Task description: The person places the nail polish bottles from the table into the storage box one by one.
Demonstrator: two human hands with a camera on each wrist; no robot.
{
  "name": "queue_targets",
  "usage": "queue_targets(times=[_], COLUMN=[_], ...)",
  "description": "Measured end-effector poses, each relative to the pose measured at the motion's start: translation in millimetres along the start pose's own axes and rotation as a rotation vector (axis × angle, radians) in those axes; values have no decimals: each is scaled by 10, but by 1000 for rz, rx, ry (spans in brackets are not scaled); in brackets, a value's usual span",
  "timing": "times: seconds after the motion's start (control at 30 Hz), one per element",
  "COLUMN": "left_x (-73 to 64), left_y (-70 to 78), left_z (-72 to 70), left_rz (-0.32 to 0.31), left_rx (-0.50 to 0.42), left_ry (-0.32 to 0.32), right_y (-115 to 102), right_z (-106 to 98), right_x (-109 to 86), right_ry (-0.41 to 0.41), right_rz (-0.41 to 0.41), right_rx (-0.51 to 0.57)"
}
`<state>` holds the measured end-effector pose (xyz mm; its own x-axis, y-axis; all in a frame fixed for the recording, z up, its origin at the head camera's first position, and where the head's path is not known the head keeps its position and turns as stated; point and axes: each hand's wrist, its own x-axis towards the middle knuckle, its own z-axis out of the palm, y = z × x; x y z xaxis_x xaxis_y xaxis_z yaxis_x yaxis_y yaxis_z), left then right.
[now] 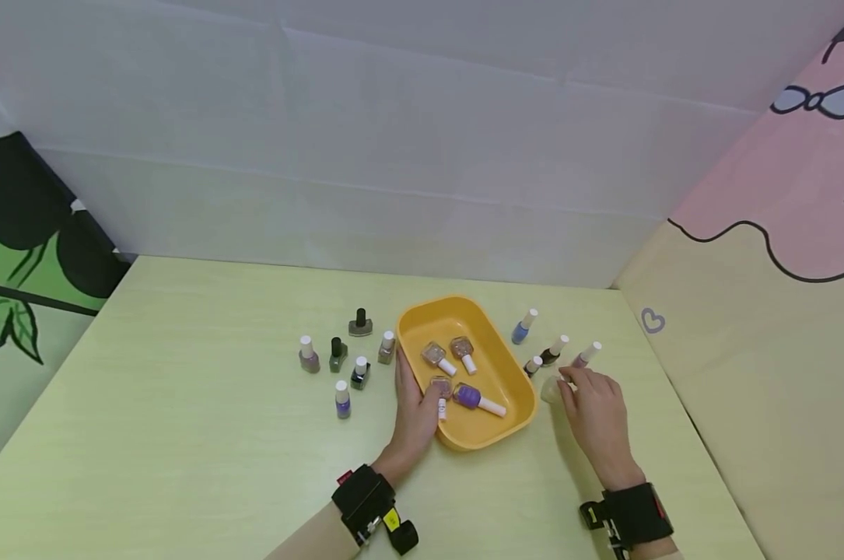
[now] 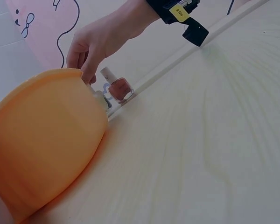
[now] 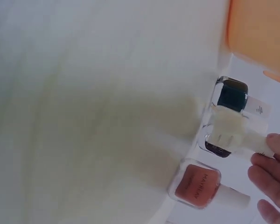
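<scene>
My left hand (image 1: 416, 416) grips the near left side of a yellow plastic tray (image 1: 490, 359), its thumb over the rim and its fingers along the outer wall. Inside lie several nail polish bottles, among them a purple one (image 1: 467, 396) and a glittery one (image 1: 434, 354). To the right of the tray, my right hand (image 1: 597, 416) pinches the white cap of a pale nail polish bottle (image 3: 227, 125) between thumb and fingertips. Right by it in the right wrist view stand a coral-pink bottle (image 3: 198, 185) and a dark green bottle (image 3: 232, 95).
Left of the tray stand several bottles, including a lilac one (image 1: 309, 360), a black-capped one (image 1: 360, 325) and a blue-purple one (image 1: 342, 404). A blue bottle (image 1: 521, 332) and a dark one (image 1: 551, 355) stand to its right. Walls border the table's back and right edges.
</scene>
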<state>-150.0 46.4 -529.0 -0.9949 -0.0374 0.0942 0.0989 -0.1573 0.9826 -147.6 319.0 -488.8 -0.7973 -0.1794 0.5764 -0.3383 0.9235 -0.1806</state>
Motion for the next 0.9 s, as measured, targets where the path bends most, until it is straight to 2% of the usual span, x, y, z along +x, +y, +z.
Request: queue_targets(times=[0.27,0.47,0.6,0.77,0.9], left_x=[-11,0,16,17,10], left_y=[9,-11,-27,-22,-21], left_z=[-5,-7,-5,-1,6], left_rz=[-16,-1,20,13,5], left_rx=[-2,14,37,15,17], left_ry=[2,1,8,6,4], right_y=[-60,-224,-371,-581,-708], right_z=[-233,-498,-617,-659,-595], right_x=[135,402,621,905,1090], right_ry=[48,23,-5,-30,-31], right_rz=[-93,-119,-164,-218,-219], right_rx=[48,66,71,98,133])
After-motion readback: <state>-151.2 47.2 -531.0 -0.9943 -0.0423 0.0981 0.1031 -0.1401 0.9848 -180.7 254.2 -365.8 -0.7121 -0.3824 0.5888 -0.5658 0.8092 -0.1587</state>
